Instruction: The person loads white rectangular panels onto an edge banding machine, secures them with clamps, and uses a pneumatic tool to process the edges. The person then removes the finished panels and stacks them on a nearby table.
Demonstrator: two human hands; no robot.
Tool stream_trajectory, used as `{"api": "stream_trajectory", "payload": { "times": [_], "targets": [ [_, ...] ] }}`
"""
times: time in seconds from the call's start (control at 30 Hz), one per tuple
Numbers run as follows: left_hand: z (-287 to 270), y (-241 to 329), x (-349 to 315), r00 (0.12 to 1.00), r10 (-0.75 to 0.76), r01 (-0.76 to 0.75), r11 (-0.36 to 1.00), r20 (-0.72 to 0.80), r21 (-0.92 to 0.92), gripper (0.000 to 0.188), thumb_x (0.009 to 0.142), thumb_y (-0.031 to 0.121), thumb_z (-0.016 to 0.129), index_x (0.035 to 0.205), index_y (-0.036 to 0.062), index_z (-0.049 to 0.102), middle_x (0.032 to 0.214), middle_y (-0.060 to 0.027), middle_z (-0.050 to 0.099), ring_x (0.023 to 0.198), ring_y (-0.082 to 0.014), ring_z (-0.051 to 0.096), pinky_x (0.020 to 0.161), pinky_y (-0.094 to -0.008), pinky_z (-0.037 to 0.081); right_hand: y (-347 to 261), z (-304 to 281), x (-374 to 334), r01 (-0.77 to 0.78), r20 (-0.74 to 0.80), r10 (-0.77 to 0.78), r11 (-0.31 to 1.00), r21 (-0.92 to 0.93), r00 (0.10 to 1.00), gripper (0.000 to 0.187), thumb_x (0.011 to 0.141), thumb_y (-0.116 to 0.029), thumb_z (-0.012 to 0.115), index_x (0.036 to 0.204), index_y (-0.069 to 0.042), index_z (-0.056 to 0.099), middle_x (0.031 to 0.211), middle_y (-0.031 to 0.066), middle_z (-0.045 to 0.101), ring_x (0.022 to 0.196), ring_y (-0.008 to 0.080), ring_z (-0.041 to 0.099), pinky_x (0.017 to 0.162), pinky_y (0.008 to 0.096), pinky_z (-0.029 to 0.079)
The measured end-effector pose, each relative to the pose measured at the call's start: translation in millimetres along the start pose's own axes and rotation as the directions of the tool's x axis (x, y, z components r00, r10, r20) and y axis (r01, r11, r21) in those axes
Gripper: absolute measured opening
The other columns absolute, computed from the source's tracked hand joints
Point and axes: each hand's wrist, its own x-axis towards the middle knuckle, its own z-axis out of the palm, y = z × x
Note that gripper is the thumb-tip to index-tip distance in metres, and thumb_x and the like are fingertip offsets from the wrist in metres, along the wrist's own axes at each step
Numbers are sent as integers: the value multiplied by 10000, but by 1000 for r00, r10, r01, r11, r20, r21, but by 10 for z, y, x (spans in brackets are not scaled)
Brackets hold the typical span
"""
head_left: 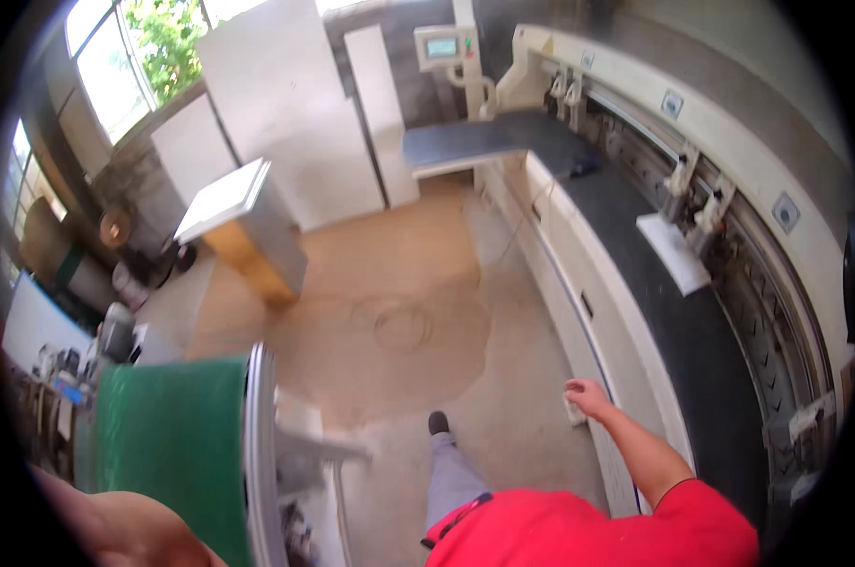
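1. Right hand (590, 398), lower right of centre: fingers curled by a small whitish piece (575, 410); can't tell if gripped.
2. Left hand out of sight; bare arm (134, 529) lower left, near green conveyor belt (172, 425).
3. Right of frame: white panel (673, 253) on the machine's black bed (626, 241).

Right: a long machine bed with a flat black top (626, 241) carried a white rectangular panel (671, 253) toward its right side and, farther off, a small dark object (583, 168). Centre: the grey concrete floor (517, 378) bore a flat brown covering (399, 250); an upright white-topped, tan-sided block (243, 250) stood at far left.
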Motion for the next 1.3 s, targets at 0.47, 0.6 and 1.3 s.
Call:
{"api": "stream_trajectory", "payload": {
  "times": [0.47, 0.6, 1.3],
  "targets": [
    [4124, -3994, -1797, 858, -363, 469, 842, 363, -267, 114, 739, -35, 633, 845, -5, 601, 681, -116, 618, 581, -244, 599, 531, -306, 468, -789, -1287, 3373, -294, -360, 422, 886, 360, 832, 471, 770, -242, 706, 1143, 32, 619, 1021, 180, 683, 945, 245, 660, 809, 330, 516],
    [5137, -4400, -2663, 697, -362, 589, 782, 618, -205, 177, 711, -67, 659, 861, 6, 599, 693, -98, 636, 592, -231, 604, 545, -299, 470, -1031, -1871, 5146, -196, -595, 338, 936, 291, 729, 529, 778, -312, 713, 1166, 31, 604, 1071, 208, 664, 1004, 290, 647, 865, 355, 501],
    [10292, -5831, -2809, 513, 220, 735, 388, 830, -556, 141, 772, 68, 662, 903, 23, 637, 759, -131, 648, 629, -301, 627, 585, -370, 503, -2533, -2108, 5561, 299, -396, 417, 280, 912, 818, 620, 723, 28, 611, 1330, -29, 497, 908, 44, 580, 790, 128, 567, 683, 275, 441]
  ]
}}
